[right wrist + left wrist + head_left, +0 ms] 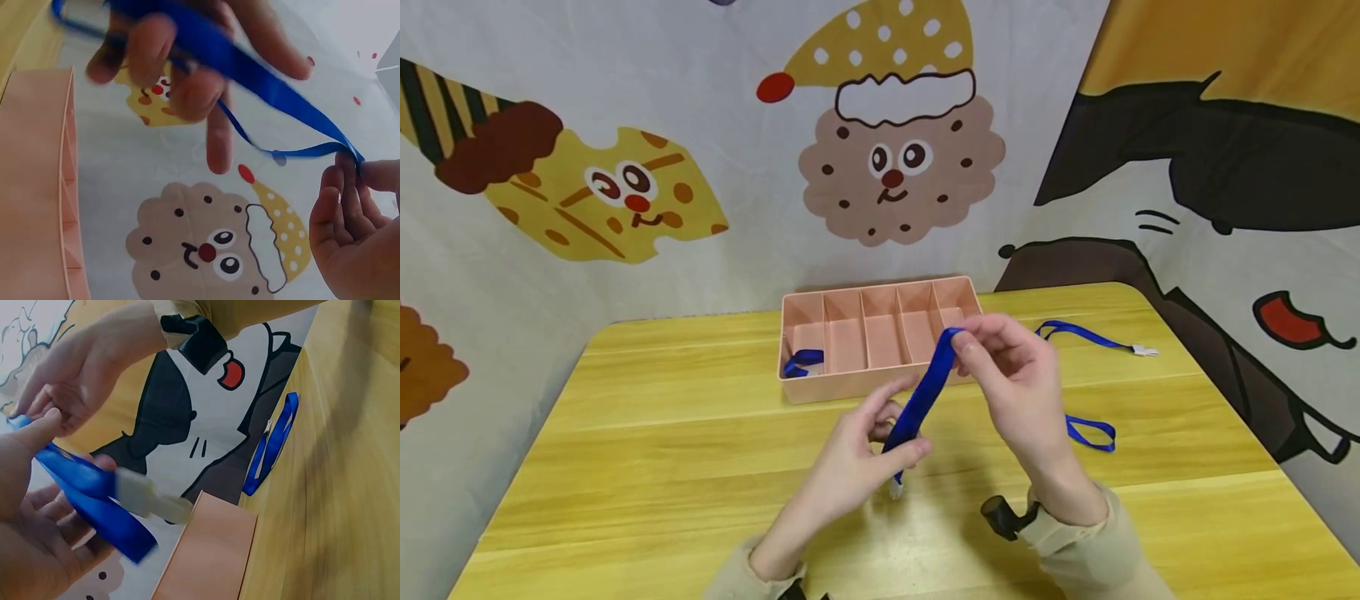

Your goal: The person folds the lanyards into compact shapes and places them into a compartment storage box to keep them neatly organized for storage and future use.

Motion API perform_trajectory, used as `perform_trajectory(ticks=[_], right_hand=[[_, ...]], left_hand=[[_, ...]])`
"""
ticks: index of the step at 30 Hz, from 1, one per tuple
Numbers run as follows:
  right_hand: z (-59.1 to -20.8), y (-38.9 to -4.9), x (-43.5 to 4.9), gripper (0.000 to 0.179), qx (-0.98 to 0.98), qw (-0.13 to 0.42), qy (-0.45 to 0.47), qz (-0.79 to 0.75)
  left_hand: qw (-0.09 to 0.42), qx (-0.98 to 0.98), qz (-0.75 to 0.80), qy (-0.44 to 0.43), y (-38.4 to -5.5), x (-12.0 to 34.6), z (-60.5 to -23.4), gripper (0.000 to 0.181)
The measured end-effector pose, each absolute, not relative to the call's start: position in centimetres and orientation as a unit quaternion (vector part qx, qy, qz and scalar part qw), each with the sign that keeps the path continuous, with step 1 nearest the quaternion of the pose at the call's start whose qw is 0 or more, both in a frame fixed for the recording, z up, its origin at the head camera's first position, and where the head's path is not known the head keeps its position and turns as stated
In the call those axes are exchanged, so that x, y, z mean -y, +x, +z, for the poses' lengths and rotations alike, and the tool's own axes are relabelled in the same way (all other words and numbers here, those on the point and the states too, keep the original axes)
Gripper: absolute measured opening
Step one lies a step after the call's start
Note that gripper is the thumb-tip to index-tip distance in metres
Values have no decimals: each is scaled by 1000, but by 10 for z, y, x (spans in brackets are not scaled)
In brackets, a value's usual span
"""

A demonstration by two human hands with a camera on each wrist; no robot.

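Blue lanyard (pixel 925 392), taut, slanting above table

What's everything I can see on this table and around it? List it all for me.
Held lanyard: one, blue, stretched between both hands above the table.
Loose lanyard: one, blue with a pale clip, on the table right of the tray.
Small blue strap: one, in the tray's leftmost compartment.
Tray: one, peach, five compartments, at the table's far middle.
Table: one, yellow wood.
Backdrop: one, white cloth with cartoon figures, behind the table.
Left hand: pinches the held lanyard's lower end.
Right hand: pinches its upper end.
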State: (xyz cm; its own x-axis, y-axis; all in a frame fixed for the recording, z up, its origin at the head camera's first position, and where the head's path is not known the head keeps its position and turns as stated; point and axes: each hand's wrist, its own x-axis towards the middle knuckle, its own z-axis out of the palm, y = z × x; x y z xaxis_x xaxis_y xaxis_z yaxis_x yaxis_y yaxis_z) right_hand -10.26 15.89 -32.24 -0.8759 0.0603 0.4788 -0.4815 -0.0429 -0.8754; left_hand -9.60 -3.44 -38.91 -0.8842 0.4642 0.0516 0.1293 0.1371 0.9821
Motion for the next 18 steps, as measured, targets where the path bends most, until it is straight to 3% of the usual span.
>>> perform_trajectory(ticks=[4,6,14,18], right_hand=[[-322,-97,-157,18,678,187,205,681],[-322,-96,-156,10,685,183,226,668],[-320,-95,-155,11,678,180,234,672],[-320,-95,-155,18,668,184,238,681]], left_hand=[[110,-763,603,204,-96,33,-390,31],[106,-759,606,213,-96,33,-390,28],[130,-718,650,212,-94,34,-389,60],[108,-725,638,236,-95,34,-388,30]])
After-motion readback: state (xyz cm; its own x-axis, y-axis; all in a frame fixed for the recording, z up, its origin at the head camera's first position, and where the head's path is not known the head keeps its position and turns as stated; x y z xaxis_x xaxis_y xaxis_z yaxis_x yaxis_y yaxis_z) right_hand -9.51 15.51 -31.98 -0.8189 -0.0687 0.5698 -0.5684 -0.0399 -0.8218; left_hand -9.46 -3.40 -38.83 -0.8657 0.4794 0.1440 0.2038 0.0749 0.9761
